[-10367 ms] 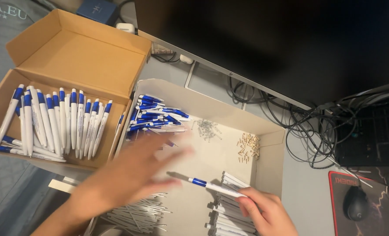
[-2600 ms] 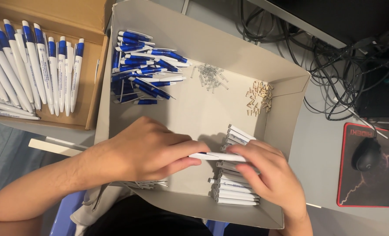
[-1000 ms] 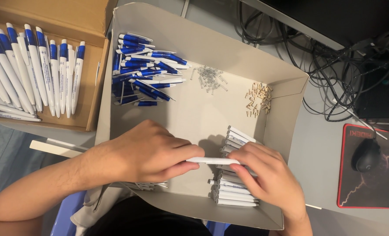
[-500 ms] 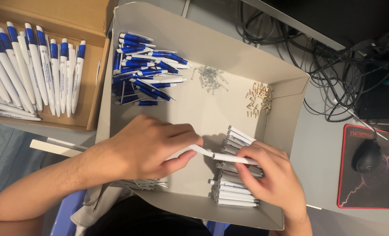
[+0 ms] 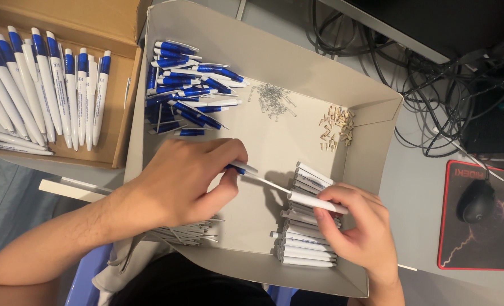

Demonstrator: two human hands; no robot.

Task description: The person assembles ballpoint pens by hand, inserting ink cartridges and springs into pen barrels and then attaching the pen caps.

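My left hand (image 5: 187,181) pinches a blue and white pen part with a thin refill (image 5: 252,173) sticking out to the right. A white pen barrel (image 5: 314,202) is gripped by my right hand (image 5: 359,232), its open end facing the refill tip; whether they touch I cannot tell. Both hands are over a shallow cardboard tray (image 5: 371,122). Under my right hand lies a stack of white barrels (image 5: 303,249). Blue pen tops (image 5: 187,96) are heaped at the tray's far left. Thin refills (image 5: 184,232) lie below my left hand.
Small metal springs (image 5: 272,99) and tan tips (image 5: 337,124) lie at the back of the tray. A brown box (image 5: 119,119) on the left holds several finished blue and white pens (image 5: 48,90). Tangled cables (image 5: 433,73), a mouse (image 5: 477,199) and a mouse pad (image 5: 490,255) are on the right.
The two hands have drawn apart. The part in my left hand has come away from the white barrel, with the thin refill now showing between them.
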